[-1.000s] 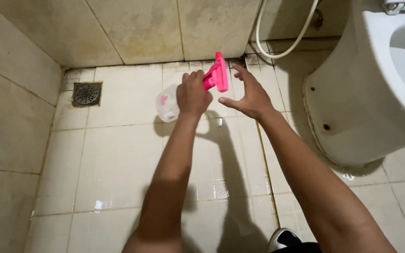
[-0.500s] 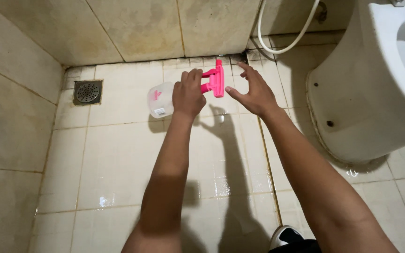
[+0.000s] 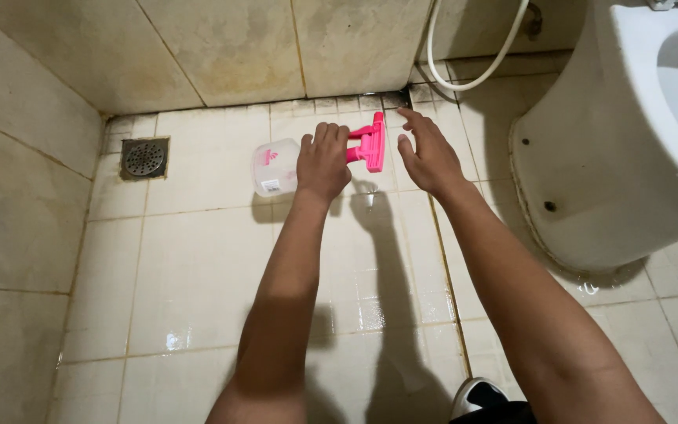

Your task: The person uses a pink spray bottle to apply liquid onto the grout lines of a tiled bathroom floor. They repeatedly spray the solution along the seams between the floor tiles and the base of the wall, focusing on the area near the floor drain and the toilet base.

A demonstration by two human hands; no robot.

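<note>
While the left hand point(image 3: 323, 163) keeps its grip closed around the neck of the spray bottle point(image 3: 276, 166), the bottle is tipped on its side, low over the floor tiles point(image 3: 198, 267). Its pink trigger head point(image 3: 368, 146) points toward the right hand point(image 3: 431, 155), which is spread and holds nothing (only near the trigger). Left of the bottle is the floor drain point(image 3: 144, 158); right of it, the toilet point(image 3: 614, 157).

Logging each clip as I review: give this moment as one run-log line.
left hand: grips spray bottle, tipped sideways above floor | right hand: open, beside pink trigger head, contact unclear | nearby: drain, toilet
</note>
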